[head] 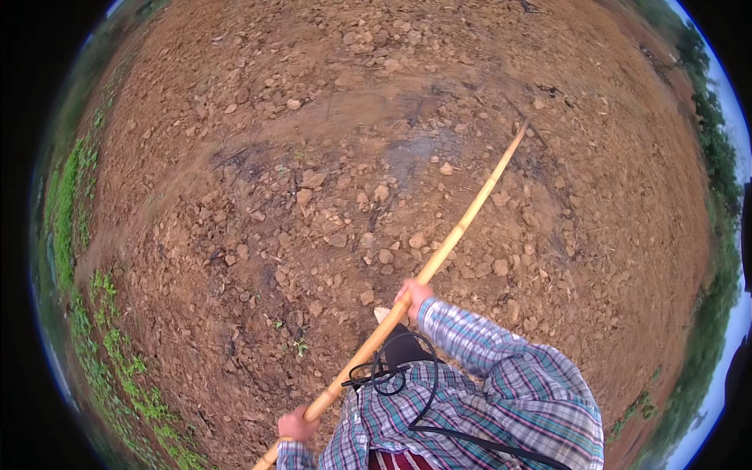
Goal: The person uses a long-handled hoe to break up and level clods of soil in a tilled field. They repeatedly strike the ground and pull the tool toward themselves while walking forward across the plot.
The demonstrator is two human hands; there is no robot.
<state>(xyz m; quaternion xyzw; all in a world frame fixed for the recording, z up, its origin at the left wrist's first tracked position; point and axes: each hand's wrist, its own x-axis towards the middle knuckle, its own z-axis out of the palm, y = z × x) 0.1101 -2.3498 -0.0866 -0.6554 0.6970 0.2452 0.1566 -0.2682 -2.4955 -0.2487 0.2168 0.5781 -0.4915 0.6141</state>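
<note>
A long bamboo pole runs from the bottom edge up to the right, across the front of my body. My left hand is closed round its lower part, near the bottom of the view. Higher up, close to the middle of the pole, my right hand grips it. At the far end a thin dark crosspiece lies at an angle to the pole, low over the soil; its teeth, if any, cannot be made out.
Broken brown soil with clods and stones spreads all round. Dark twigs lie on it. Green plants grow along the left, and trees stand at the right rim. A black cable loops before my plaid shirt.
</note>
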